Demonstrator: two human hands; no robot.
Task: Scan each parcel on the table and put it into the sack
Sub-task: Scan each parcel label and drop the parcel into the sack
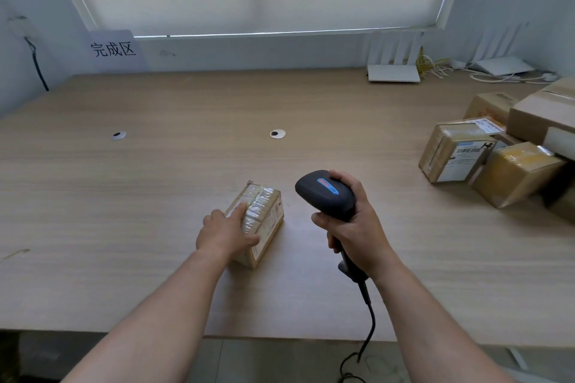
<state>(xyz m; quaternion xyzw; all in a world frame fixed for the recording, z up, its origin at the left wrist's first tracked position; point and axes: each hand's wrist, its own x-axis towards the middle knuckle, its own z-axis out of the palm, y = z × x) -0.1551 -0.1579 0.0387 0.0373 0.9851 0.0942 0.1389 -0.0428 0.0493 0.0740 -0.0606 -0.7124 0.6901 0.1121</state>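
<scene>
A small taped cardboard parcel (264, 218) lies on the wooden table (155, 190) near its front middle, a label on its right side face. My left hand (225, 232) rests on the parcel's top and near end, gripping it. My right hand (354, 227) holds a black handheld barcode scanner (325, 194) upright just right of the parcel, its head pointing left and forward. The scanner's cable (368, 326) hangs off the table's front edge. No sack is in view.
A pile of several cardboard parcels (497, 162) sits at the table's right side. Two white routers (393, 71) with cables stand at the back right. A paper sign (113, 48) leans on the back wall at left. Two round grommets (278, 134) mark the tabletop.
</scene>
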